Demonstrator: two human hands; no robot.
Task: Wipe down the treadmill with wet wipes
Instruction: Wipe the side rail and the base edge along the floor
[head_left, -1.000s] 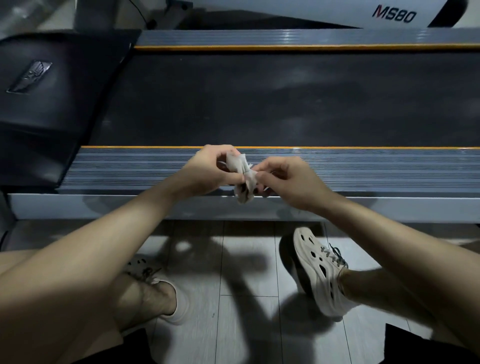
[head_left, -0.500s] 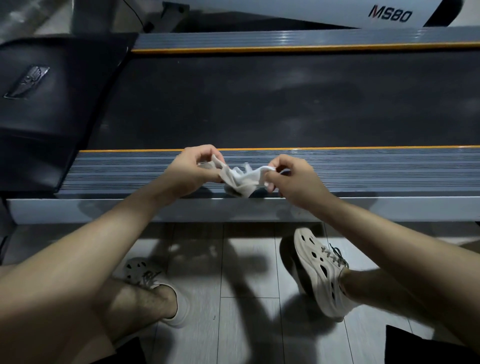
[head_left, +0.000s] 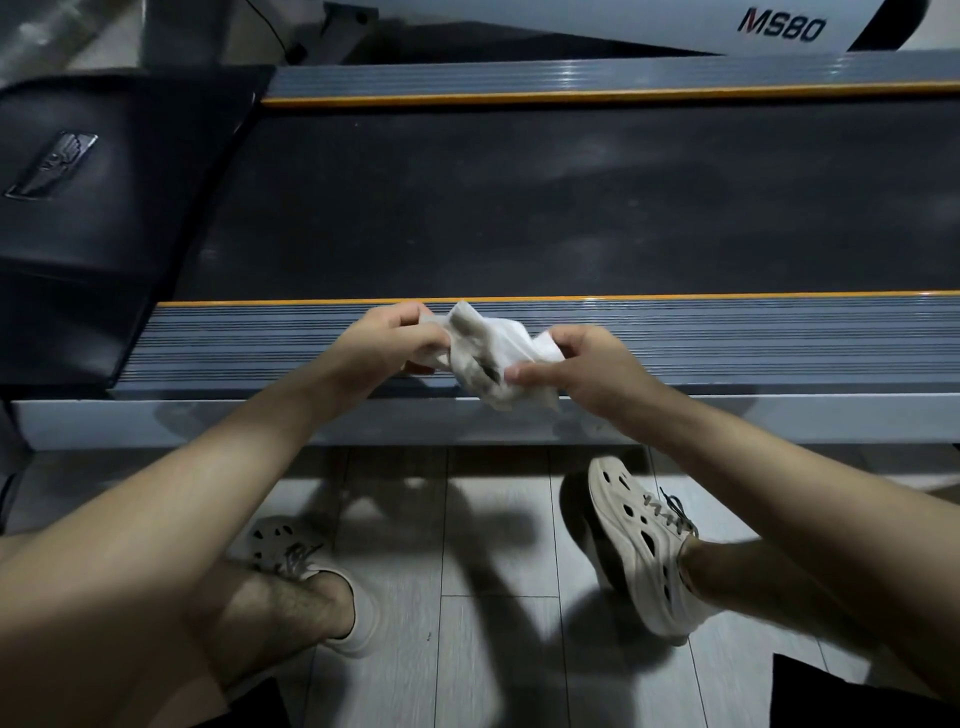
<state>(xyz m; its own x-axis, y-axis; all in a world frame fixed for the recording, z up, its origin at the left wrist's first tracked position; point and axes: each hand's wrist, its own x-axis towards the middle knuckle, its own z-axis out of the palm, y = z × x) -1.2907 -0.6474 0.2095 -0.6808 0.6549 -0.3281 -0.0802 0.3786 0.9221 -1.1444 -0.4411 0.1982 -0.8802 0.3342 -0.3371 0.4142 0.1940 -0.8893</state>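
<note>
A crumpled white wet wipe (head_left: 493, 353), stained dark in places, hangs between both hands above the treadmill's near ribbed side rail (head_left: 753, 343). My left hand (head_left: 392, 340) pinches its left end with curled fingers. My right hand (head_left: 582, 364) pinches its right end between thumb and fingers. The treadmill's dark running belt (head_left: 519, 208) stretches across the view behind the hands, bordered by orange stripes. The far ribbed rail (head_left: 571, 75) runs along the top.
The black motor cover (head_left: 104, 208) with a silver emblem lies at the left. A white panel marked MS80 (head_left: 779, 26) sits at the top right. My two feet in beige perforated shoes (head_left: 644, 545) stand on the grey plank floor (head_left: 467, 623) below the rail.
The hands moved apart and spread the bunched wipe wider between them. The wipe now shows more of its white surface. The view shifted slightly.
</note>
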